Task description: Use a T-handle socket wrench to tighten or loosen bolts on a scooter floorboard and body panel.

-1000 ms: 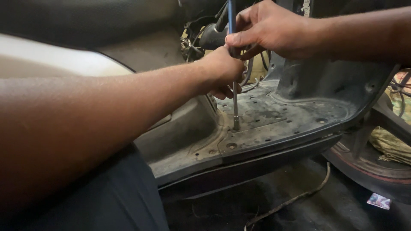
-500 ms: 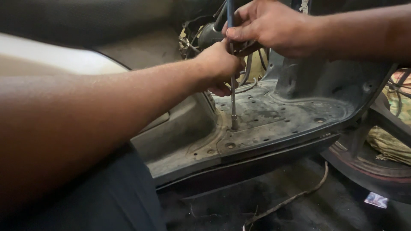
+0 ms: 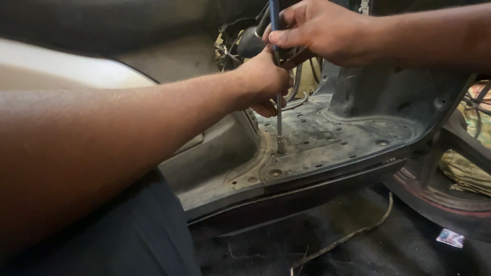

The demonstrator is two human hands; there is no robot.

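Hands both clamp one upright nut driver point(image 3: 279, 122): right hand point(image 3: 319, 33) on top, left hand point(image 3: 266, 84) lower, on one scooter floorboard point(image 3: 337, 138).

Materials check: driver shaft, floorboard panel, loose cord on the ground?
Driver shaft: looks like bare steel, thin, grey, with a dull sheen; socket tip the same. Floorboard panel: probably moulded plastic, matte dark grey, dusty, with formed ribs and screw holes. Cord: looks like fibre rope or sheathed cable, pale and limp; too blurred to say which. Right hand grips the driver's handle; left hand steadies the shaft.

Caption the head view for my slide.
Right hand and left hand hold a socket driver upright on a scooter floorboard.
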